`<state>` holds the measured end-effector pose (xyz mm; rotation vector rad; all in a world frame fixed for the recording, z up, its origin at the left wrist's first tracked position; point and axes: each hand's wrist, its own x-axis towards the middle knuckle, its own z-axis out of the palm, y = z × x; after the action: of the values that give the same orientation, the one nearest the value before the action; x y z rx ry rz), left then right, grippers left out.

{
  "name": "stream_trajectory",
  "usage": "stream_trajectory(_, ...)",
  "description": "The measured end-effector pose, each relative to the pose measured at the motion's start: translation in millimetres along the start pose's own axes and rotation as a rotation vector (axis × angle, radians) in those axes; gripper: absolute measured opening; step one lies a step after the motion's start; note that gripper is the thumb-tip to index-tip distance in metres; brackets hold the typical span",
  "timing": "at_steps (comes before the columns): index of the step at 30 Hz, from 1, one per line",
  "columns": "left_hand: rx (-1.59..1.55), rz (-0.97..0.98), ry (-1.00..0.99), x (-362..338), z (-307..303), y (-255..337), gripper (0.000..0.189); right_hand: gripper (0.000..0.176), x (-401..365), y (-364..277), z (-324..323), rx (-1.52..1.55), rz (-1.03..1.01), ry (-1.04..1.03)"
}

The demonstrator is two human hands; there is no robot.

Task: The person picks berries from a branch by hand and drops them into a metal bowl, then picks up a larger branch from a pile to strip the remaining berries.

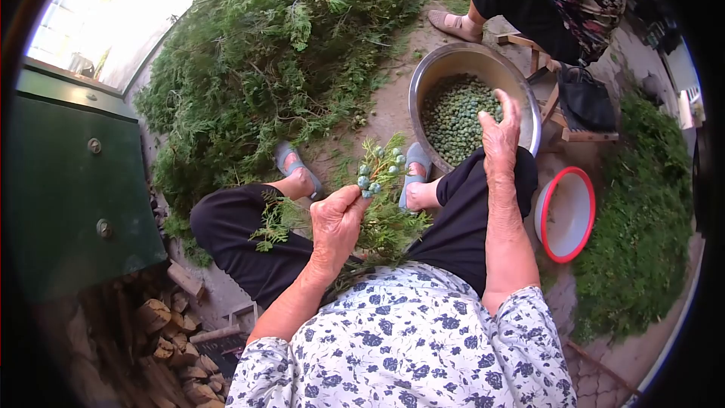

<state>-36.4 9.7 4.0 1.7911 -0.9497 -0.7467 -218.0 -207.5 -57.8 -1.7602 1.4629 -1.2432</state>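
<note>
My left hand (336, 227) is closed, its thumb and fingers pinching an evergreen sprig (387, 163) that bears several blue-green seed cones. More scaly green foliage (389, 230) lies on my lap, below the sprig. Over the right rim of a large metal basin (414, 98), my right hand (501, 134) has its fingers apart, with nothing visible between them. Many loose green cones (457, 117) cover the bottom of the basin, which stands on the ground by my right knee.
A big heap of cut branches (264, 53) lies ahead; more greenery (634, 234) is at the right. A red-rimmed white bowl (565, 215) rests beside my right leg. Another person (521, 7) sits beyond the basin. Firewood (177, 332) and a green metal cabinet (83, 189) are at left.
</note>
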Motion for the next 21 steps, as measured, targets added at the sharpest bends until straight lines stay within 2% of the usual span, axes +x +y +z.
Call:
stream_trajectory(1,-0.004,0.002,-0.004,0.3,1.2,-0.2,0.008,0.045,4.9,-2.2,-7.5,-0.383,-0.279,0.113)
stream_trajectory(2,0.043,0.036,0.004,0.8,1.9,-0.9,0.008,0.035,4.7,-6.9,-12.3,-0.481,-0.357,0.160)
stream_trajectory(3,0.090,0.068,0.011,0.8,3.1,-1.3,0.010,0.035,1.0,-16.1,-16.0,-0.487,-0.355,0.161)
stream_trajectory(5,0.120,0.091,0.009,1.7,4.8,0.1,0.010,0.024,-13.1,-36.8,-18.9,-0.067,-0.170,-0.137)
stream_trajectory(7,0.153,0.111,0.010,1.4,5.9,0.0,0.010,0.019,-40.6,-65.9,-16.2,0.225,0.221,-0.420)
stream_trajectory(9,0.188,0.143,0.018,2.4,6.0,-1.5,0.010,0.026,-70.4,-80.6,-2.9,0.307,0.068,-0.515)
stream_trajectory(11,0.215,0.166,0.028,1.7,7.5,-0.7,0.010,0.030,-83.4,-90.9,3.8,0.318,0.121,-0.602)
stream_trajectory(12,0.241,0.187,0.041,1.3,7.8,-0.1,0.009,0.027,-84.5,-97.6,6.4,0.297,0.040,-0.581)
stream_trajectory(13,0.241,0.187,0.041,1.0,7.9,0.5,0.009,0.027,-87.0,-98.3,10.4,0.298,0.040,-0.581)
stream_trajectory(15,0.212,0.203,0.057,0.0,7.4,1.0,0.009,0.022,-93.5,-92.7,20.4,0.368,0.052,-0.439)
stream_trajectory(17,0.213,0.178,0.045,-1.4,4.1,3.0,0.009,0.016,-88.9,-87.8,22.4,0.413,-0.022,-0.366)
stream_trajectory(19,0.213,0.150,0.032,-2.7,0.3,2.6,0.010,0.014,-67.9,-81.0,7.4,0.576,0.447,-0.382)
stream_trajectory(21,0.277,0.159,0.022,-3.6,-4.1,0.8,0.011,0.015,-50.8,-68.9,3.4,1.000,0.714,-0.348)
